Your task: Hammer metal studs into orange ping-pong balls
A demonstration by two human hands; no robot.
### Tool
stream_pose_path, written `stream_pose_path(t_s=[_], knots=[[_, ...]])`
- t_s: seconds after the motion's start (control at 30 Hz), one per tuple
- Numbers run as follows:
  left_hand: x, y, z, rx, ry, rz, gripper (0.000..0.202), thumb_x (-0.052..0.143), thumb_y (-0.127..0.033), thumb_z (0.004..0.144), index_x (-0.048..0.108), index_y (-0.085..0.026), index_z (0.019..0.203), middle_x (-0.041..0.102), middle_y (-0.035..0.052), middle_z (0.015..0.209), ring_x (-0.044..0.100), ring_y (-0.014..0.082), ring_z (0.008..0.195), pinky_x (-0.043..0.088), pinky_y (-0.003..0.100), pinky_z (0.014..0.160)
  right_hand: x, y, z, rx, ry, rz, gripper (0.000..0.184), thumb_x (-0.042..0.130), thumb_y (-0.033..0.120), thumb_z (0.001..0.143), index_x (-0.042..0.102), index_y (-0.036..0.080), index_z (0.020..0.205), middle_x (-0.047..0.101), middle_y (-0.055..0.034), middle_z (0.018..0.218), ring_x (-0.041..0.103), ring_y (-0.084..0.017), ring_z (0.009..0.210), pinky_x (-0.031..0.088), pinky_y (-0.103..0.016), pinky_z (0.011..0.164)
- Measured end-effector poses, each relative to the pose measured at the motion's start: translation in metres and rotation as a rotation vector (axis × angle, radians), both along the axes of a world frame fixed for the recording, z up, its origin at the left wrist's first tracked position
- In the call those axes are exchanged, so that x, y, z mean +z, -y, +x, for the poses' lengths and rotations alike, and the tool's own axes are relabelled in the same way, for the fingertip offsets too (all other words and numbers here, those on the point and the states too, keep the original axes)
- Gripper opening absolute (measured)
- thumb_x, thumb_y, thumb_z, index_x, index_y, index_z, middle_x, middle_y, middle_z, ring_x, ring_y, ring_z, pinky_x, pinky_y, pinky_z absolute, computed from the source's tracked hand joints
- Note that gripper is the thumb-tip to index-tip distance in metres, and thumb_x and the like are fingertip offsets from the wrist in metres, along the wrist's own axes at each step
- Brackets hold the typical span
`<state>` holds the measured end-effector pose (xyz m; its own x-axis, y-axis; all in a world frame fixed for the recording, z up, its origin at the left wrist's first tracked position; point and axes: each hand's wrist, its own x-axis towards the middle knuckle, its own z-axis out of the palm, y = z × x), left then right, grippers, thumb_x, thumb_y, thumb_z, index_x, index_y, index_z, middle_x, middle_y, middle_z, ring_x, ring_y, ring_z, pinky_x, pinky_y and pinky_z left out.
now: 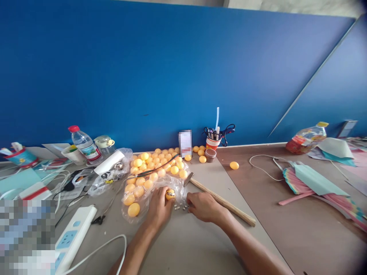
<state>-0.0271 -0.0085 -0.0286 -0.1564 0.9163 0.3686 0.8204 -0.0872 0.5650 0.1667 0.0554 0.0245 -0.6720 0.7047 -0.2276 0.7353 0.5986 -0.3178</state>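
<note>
My left hand [159, 206] is closed around an orange ping-pong ball with a dark band [170, 194], held just above the table at the edge of a clear plastic bag [134, 198] full of orange balls. My right hand [204, 206] rests on the table beside it, fingers curled over several small silver metal pieces [181, 207]; whether it grips one is hidden. More orange balls [155, 164] lie heaped behind the bag. A hammer with a long wooden handle [226, 203] lies just behind my right hand.
A white power strip [75, 235] with cable lies front left. A water bottle [85, 146], cups and clutter stand at the left. A cup of scissors and pens [213, 142] stands by the blue wall. Coloured paper fans [315, 187] and an oil bottle [306, 139] lie on the right.
</note>
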Motion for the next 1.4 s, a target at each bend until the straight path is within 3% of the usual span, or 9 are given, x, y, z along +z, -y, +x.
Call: stream_pose_path(t_s=[0.23, 0.37, 0.47, 0.53, 0.6, 0.8, 0.9, 1.23, 1.4], knots=[[-0.01, -0.001, -0.004, -0.044, -0.074, 0.063, 0.028, 0.052, -0.022, 0.085, 0.054, -0.022, 0.113, 0.068, 0.0074, 0.102, 0.062, 0.0256, 0.099, 0.047, 0.051, 0.097, -0.006, 0.001, -0.009, 0.009, -0.015, 0.038, 0.012, 0.05, 0.022, 0.086, 0.061, 0.018, 0.084, 0.07, -0.0061, 0.082, 0.061, -0.017, 0.071, 0.026, -0.026, 0.057], [-0.007, 0.0, -0.003, -0.06, -0.079, 0.025, 0.032, 0.045, -0.017, 0.087, 0.055, -0.022, 0.117, 0.066, 0.0077, 0.11, 0.06, 0.0246, 0.105, 0.046, 0.05, 0.099, -0.006, 0.0, -0.009, -0.037, -0.28, -0.008, 0.012, 0.048, 0.014, 0.082, 0.057, 0.018, 0.076, 0.065, -0.0029, 0.076, 0.055, -0.013, 0.067, 0.03, -0.024, 0.058], [-0.002, 0.001, -0.002, -0.064, -0.073, -0.014, 0.03, 0.041, -0.016, 0.088, 0.057, -0.022, 0.113, 0.066, 0.0072, 0.112, 0.058, 0.0241, 0.108, 0.044, 0.051, 0.102, -0.007, 0.005, -0.013, -0.054, -0.518, -0.246, 0.008, 0.051, 0.012, 0.076, 0.053, 0.019, 0.073, 0.059, 0.0015, 0.067, 0.052, -0.011, 0.062, 0.033, -0.021, 0.056], [0.001, 0.001, -0.001, -0.049, -0.068, -0.022, 0.03, 0.04, -0.015, 0.088, 0.058, -0.021, 0.111, 0.067, 0.0072, 0.109, 0.059, 0.0239, 0.105, 0.045, 0.051, 0.1, -0.01, 0.011, -0.018, -0.05, -0.612, -0.463, 0.006, 0.052, 0.013, 0.076, 0.053, 0.019, 0.075, 0.057, 0.0035, 0.063, 0.053, -0.011, 0.059, 0.037, -0.02, 0.055], [0.001, 0.001, -0.002, -0.034, -0.056, -0.023, 0.03, 0.04, -0.014, 0.088, 0.058, -0.022, 0.111, 0.068, 0.0068, 0.106, 0.061, 0.0232, 0.101, 0.048, 0.048, 0.097, -0.015, 0.014, -0.024, -0.041, -0.664, -0.576, 0.007, 0.05, 0.013, 0.076, 0.053, 0.02, 0.075, 0.059, 0.0032, 0.067, 0.056, -0.011, 0.058, 0.041, -0.021, 0.056], [-0.002, 0.001, -0.003, -0.055, -0.044, 0.002, 0.028, 0.046, -0.018, 0.087, 0.057, -0.023, 0.113, 0.068, 0.0058, 0.1, 0.062, 0.0234, 0.096, 0.052, 0.044, 0.087, -0.032, 0.002, -0.026, -0.167, -0.787, -0.339, 0.006, 0.051, 0.016, 0.078, 0.055, 0.019, 0.075, 0.066, -0.002, 0.091, 0.055, -0.011, 0.064, 0.042, -0.022, 0.06], [-0.001, 0.002, -0.003, -0.061, -0.024, 0.003, 0.028, 0.049, -0.018, 0.087, 0.056, -0.024, 0.114, 0.069, 0.0063, 0.102, 0.062, 0.0233, 0.097, 0.053, 0.04, 0.085, -0.035, -0.006, -0.023, -0.234, -0.827, -0.313, 0.006, 0.052, 0.021, 0.079, 0.055, 0.019, 0.074, 0.064, -0.0013, 0.084, 0.052, -0.011, 0.06, 0.041, -0.023, 0.059], [-0.007, 0.0, -0.005, -0.126, -0.022, 0.084, 0.036, 0.043, -0.012, 0.088, 0.059, -0.025, 0.118, 0.064, 0.0077, 0.112, 0.059, 0.0213, 0.109, 0.051, 0.04, 0.095, -0.037, -0.007, -0.025, -0.227, -0.859, -0.266, 0.004, 0.053, 0.018, 0.077, 0.058, 0.018, 0.075, 0.061, 0.0005, 0.074, 0.051, -0.011, 0.062, 0.039, -0.022, 0.06], [-0.005, 0.0, -0.003, -0.131, -0.049, 0.039, 0.042, 0.044, -0.007, 0.084, 0.057, -0.026, 0.119, 0.066, 0.006, 0.118, 0.059, 0.0228, 0.114, 0.044, 0.048, 0.104, -0.039, -0.01, -0.024, -0.217, -0.854, -0.265, 0.006, 0.055, 0.017, 0.077, 0.06, 0.017, 0.075, 0.061, 0.0008, 0.072, 0.051, -0.012, 0.062, 0.039, -0.022, 0.06]])
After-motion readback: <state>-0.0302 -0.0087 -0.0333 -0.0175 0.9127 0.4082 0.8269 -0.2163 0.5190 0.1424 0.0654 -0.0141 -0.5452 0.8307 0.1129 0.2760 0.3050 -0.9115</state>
